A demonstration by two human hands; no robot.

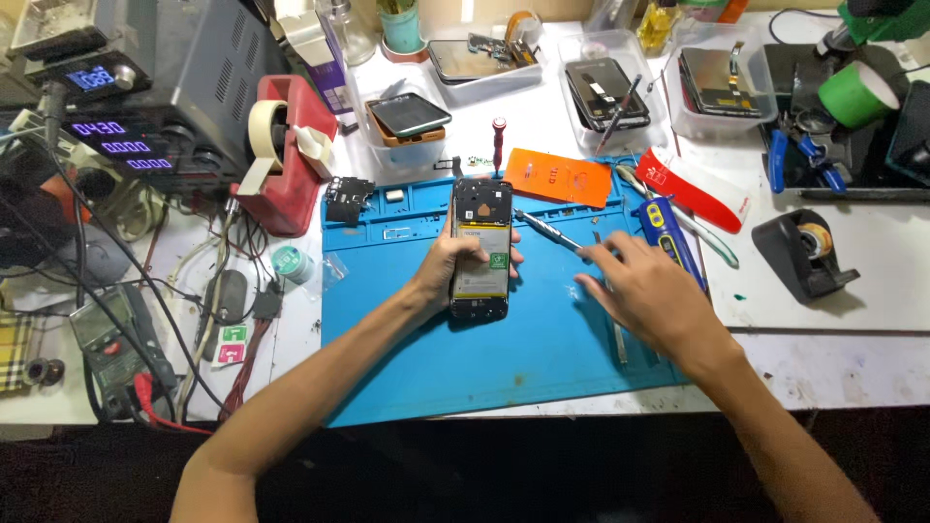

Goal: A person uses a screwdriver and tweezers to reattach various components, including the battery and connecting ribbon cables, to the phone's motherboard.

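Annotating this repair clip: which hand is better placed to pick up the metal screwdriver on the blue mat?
Right hand: its fingers touch the screwdriver; the left hand is gripping the opened phone.

Screwdriver tip (579, 248) under right hand (644, 291)

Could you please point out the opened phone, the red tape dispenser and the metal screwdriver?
opened phone (481, 247): head view, battery.
red tape dispenser (288, 189): head view, red body.
metal screwdriver (547, 230): head view, shaft.

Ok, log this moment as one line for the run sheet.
left hand: holds opened phone on blue mat | right hand: open, reaching at metal tools beside phone
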